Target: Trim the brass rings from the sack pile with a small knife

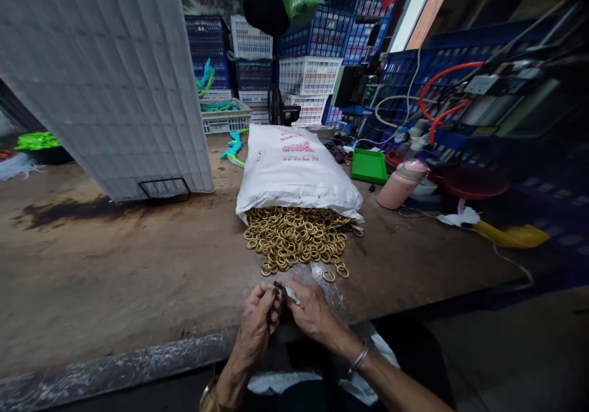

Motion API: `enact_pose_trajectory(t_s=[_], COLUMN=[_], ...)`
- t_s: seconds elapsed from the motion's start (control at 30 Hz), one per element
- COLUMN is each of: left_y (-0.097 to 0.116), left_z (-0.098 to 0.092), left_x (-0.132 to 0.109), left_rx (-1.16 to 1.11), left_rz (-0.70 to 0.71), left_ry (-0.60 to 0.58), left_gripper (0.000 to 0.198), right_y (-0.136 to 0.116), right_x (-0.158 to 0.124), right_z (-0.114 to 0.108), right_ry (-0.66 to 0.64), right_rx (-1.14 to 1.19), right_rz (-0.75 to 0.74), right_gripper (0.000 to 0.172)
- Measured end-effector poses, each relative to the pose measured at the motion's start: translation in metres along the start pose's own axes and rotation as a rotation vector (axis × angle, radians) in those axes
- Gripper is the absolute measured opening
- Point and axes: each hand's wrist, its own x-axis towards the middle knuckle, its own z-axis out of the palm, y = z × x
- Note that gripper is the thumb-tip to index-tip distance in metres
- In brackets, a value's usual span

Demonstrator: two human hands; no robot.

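My left hand and my right hand meet at the table's near edge, both with fingers pinched together. Between them sits a small dark piece, held by the left fingertips, and a small whitish piece in the right fingertips. What these two pieces are is too small to make out. Just beyond the hands lies a heap of brass rings, spilling from the open mouth of a white sack with red print. A few loose rings lie nearest my right hand.
A worn brown table with a plastic-wrapped front edge. A grey crate lies tilted at left. A green tray, pink bottle, red bowl and yellow scoop sit at right. Blue and white crates are stacked behind.
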Motion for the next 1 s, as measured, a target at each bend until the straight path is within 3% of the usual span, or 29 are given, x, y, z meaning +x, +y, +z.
enact_pose_trajectory(t_s=[0.4,0.53,0.77,0.87,1.0], left_y=[-0.007,0.004,0.014,0.01,0.006], left_z=[-0.005,0.004,0.008,0.006,0.004], left_x=[-0.002,-0.013,-0.011,-0.008,-0.006], left_rx=[0.192,0.133,-0.06,-0.086,-0.214], left_rz=[0.091,0.026,-0.055,-0.058,-0.135], left_ry=[0.028,-0.027,-0.098,-0.082,-0.079], left_gripper=[0.035,0.036,0.032,0.027,0.027], right_y=[0.006,0.021,0.058,0.073,0.082], right_x=[-0.005,-0.004,-0.01,-0.017,-0.021], right_z=[-0.001,-0.012,-0.067,-0.077,-0.075], right_ry=[-0.082,0.008,0.33,0.333,0.311], right_rx=[-0.314,-0.417,-0.485,-0.536,-0.553], right_rz=[-0.045,0.08,0.41,0.495,0.505], right_gripper=[0.025,0.024,0.012,0.013,0.01])
